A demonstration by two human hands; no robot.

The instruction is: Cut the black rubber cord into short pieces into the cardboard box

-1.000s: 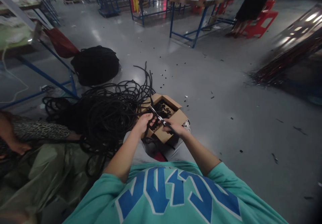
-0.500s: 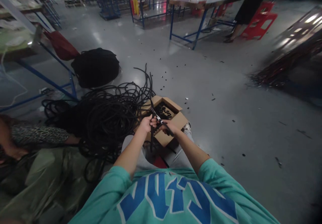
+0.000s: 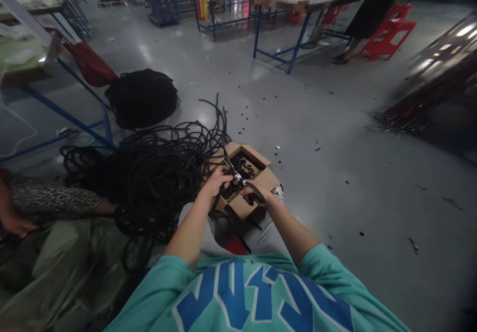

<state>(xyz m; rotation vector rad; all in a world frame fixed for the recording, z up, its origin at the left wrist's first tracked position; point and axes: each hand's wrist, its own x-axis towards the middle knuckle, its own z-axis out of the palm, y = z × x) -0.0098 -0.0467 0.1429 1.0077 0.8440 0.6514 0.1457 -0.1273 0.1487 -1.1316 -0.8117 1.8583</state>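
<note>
My right hand (image 3: 250,191) grips a pair of scissors (image 3: 257,193) by its black handles. The blades point away and to the left, spread apart. Just left of them is my left hand (image 3: 215,182), its fingers stretched toward the blades and apart from the thumb; I make out nothing held in it. Both hands are over an open cardboard box (image 3: 265,177) between my knees. Inside lie many short black pieces (image 3: 244,165). A big tangled heap of black cord (image 3: 156,168) spreads to the left of the box.
A black bundle (image 3: 141,98) stands behind the cord heap. Another person's hand (image 3: 18,225) and patterned clothing are at the left, near a greenish plastic sheet (image 3: 78,267). Blue-legged tables (image 3: 294,43) and red stools (image 3: 389,36) stand farther back. Small black scraps dot the floor.
The black cord length that hung below my left hand no longer shows. My left fingers have straightened and moved slightly left. The scissors' handles have spread and shifted slightly right.
</note>
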